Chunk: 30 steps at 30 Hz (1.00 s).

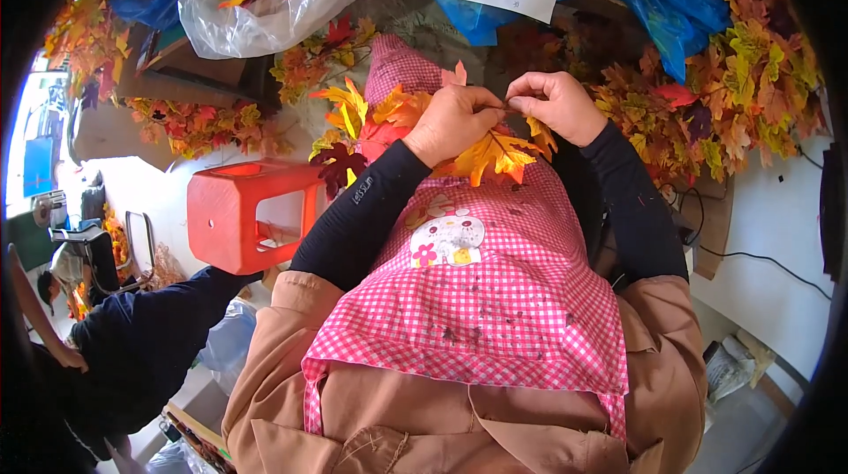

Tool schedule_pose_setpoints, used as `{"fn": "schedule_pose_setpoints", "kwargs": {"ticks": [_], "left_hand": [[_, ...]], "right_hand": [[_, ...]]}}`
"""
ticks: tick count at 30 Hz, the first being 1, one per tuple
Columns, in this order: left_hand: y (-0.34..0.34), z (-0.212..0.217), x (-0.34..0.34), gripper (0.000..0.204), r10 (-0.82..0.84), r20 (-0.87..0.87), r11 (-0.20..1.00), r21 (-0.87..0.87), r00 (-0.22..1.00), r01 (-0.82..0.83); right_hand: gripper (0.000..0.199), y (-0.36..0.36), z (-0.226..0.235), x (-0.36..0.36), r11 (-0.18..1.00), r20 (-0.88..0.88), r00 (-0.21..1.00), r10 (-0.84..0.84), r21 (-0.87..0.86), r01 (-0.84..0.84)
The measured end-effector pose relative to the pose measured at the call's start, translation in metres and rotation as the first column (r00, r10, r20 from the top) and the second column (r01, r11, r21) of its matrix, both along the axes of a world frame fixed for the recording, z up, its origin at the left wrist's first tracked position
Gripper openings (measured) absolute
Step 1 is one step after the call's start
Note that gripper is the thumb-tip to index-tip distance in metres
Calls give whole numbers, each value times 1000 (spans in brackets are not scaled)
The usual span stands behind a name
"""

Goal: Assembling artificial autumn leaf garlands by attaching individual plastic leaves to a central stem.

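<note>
- Left hand (453, 121) is curled into a loose fist over the lap, fingertips pinching the thin stem of an orange-yellow artificial maple leaf (496, 154).
- Right hand (557, 104) comes in from the other side, thumb and forefinger pressed together on that same stem, right up against the left fingertips.
- Both forearms in black sleeves angle inward, wrists bent down.
- The leaf hangs just under the hands, over the upper edge of the pink checked fabric apron (477, 297).
- More yellow and red fake leaves (362, 121) sit bunched beside the left hand.
- Orange plastic stool (252, 213) off to the left.

red plastic stool (252, 213), pale floor (768, 288), daylit window (31, 134)
</note>
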<state>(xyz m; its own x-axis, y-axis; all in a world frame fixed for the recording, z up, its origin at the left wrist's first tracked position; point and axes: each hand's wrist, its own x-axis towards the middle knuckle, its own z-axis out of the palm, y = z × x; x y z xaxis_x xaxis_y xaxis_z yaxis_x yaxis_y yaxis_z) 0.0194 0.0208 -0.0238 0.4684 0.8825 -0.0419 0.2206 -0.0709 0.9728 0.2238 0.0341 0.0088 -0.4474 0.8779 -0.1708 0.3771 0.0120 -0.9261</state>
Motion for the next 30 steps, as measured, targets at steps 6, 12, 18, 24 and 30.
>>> {"fn": "schedule_pose_setpoints", "kwargs": {"ticks": [6, 12, 18, 24, 30], "left_hand": [[-2, 7, 2, 16, 89, -185, 978, 200, 979, -52], [-4, -1, 5, 15, 160, -231, 941, 330, 960, -77], [-11, -10, 5, 18, 221, -276, 934, 337, 935, -122], [-5, -3, 8, 15, 316, -94, 863, 442, 944, -245], [-4, 0, 12, 12, 390, 75, 852, 349, 918, -390]], "right_hand": [[16, 1, 8, -8, 994, 189, 982, 21, 100, -40], [14, -1, 7, -19, 989, 265, 964, 4, 142, -43], [14, -4, -26, -18, 791, 323, 945, -52, 591, -158], [19, -25, 10, -35, 595, 335, 889, -313, 798, -91], [24, -45, 9, -42, 510, 130, 883, -451, 850, 136]]}}
